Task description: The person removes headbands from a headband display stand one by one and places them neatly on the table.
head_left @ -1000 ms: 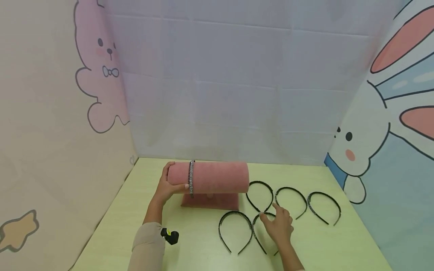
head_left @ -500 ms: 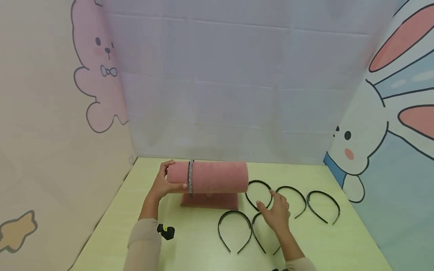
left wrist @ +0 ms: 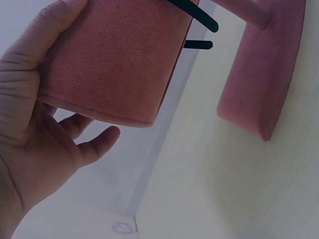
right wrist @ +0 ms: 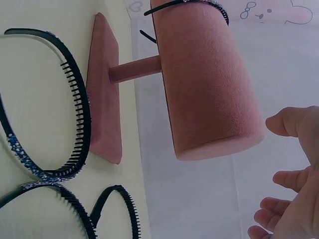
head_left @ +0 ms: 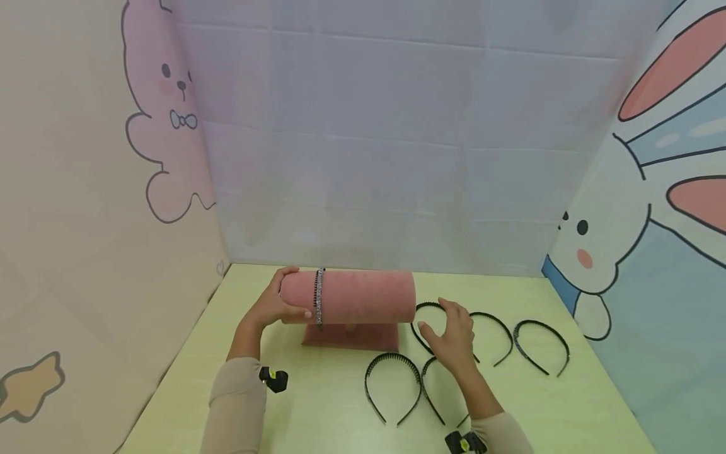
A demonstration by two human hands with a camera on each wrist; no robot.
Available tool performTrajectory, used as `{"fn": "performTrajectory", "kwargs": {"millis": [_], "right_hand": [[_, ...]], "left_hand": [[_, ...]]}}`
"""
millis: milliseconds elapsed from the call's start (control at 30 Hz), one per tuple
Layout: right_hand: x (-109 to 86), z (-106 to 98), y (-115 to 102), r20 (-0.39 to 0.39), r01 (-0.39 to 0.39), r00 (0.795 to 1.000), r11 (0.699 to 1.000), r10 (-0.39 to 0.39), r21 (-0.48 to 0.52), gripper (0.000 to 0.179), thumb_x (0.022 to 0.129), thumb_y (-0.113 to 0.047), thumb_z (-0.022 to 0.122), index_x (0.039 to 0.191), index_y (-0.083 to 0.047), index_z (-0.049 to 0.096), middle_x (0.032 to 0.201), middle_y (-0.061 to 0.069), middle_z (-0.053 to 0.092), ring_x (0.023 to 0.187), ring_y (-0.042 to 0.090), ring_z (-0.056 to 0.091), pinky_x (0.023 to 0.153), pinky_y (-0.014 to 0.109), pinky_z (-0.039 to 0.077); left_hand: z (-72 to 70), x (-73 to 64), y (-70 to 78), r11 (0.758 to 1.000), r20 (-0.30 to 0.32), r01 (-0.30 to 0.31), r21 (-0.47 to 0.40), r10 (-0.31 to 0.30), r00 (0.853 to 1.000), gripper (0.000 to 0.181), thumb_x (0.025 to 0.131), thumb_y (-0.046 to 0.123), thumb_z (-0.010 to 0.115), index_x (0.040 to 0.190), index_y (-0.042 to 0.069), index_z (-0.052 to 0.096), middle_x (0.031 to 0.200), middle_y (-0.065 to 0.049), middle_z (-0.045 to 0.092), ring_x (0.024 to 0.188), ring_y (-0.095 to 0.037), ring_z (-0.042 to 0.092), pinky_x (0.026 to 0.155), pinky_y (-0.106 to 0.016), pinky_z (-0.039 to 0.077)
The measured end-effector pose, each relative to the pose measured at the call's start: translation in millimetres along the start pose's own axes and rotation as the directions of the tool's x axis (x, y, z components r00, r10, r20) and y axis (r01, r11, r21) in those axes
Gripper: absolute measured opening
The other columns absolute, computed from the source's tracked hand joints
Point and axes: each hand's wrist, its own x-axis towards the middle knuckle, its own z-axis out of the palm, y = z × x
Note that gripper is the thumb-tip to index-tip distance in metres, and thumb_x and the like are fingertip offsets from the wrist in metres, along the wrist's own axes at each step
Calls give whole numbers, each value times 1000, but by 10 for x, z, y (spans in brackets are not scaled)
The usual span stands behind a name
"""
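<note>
A pink velvety headband stand [head_left: 368,296], a horizontal roll on a post and flat base [head_left: 351,338], stands at the table's middle. Around the roll's left part sits a glittery headband [head_left: 319,299] with dark teeth. My left hand [head_left: 278,306] grips the roll's left end, thumb along the front; in the left wrist view its fingers [left wrist: 102,144] reach behind the end. Just off the roll's right end, my right hand [head_left: 452,337] is raised with fingers spread and holds nothing. It partly covers a back headband [head_left: 429,304] in the head view.
Several dark toothed headbands lie on the pale table right of and in front of the stand, among them a front one [head_left: 391,355], one beside it [head_left: 429,391] and a far-right one [head_left: 535,322]. A white curtain [head_left: 368,157] and cartoon-printed side walls enclose the table.
My right hand has moved up and left, from over the front headbands to beside the roll's right end. My left hand stays at the left end, its wrist shifted slightly left.
</note>
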Motion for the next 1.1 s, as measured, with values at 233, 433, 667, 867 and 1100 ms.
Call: {"fn": "performTrajectory", "kwargs": {"millis": [233, 433, 667, 867, 1100], "right_hand": [[154, 33, -145, 18, 102, 995, 995, -102, 4, 65, 81, -21, 72, 134, 1, 41, 131, 28, 34, 119, 47, 27, 90, 65, 22], [270, 65, -281, 43, 137, 990, 991, -137, 0, 64, 82, -23, 71, 134, 0, 41, 133, 26, 34, 121, 46, 26, 90, 65, 24], [413, 112, -348, 82, 243, 966, 969, -245, 43, 75, 79, -26, 74, 139, -1, 35, 137, 24, 33, 125, 42, 25, 93, 61, 27], [530, 138, -397, 121, 328, 935, 943, -333, 59, 77, 77, -28, 75, 139, -2, 37, 135, 20, 39, 124, 40, 30, 95, 60, 27], [662, 156, -432, 195, 385, 900, 920, -391, 66, 76, 76, -30, 76, 137, -3, 40, 134, 20, 42, 123, 36, 36, 96, 56, 30]], "left_hand": [[-75, 42, 102, 987, 44, -22, 159, 16, 999, 126, 48, 17, 94, 146, 36, 16, 147, -12, 22, 117, -38, 41, 87, -52, 41], [-104, 73, 173, 969, 53, -11, 249, -3, 999, 123, 44, 21, 95, 145, 29, 25, 138, -13, 29, 116, -37, 40, 88, -54, 39], [-112, 95, 150, 985, 91, 55, 163, -70, 993, 108, 46, 16, 94, 136, 26, 35, 131, -9, 38, 111, -32, 44, 84, -46, 44], [-126, 98, 141, 991, 141, 93, 93, -105, 984, 108, 49, 9, 92, 136, 25, 30, 128, -14, 40, 108, -33, 48, 84, -44, 44], [-125, 91, 151, 994, 145, 85, 62, -93, 985, 108, 50, 6, 91, 136, 23, 29, 128, -16, 39, 108, -34, 47, 83, -43, 44]]}}
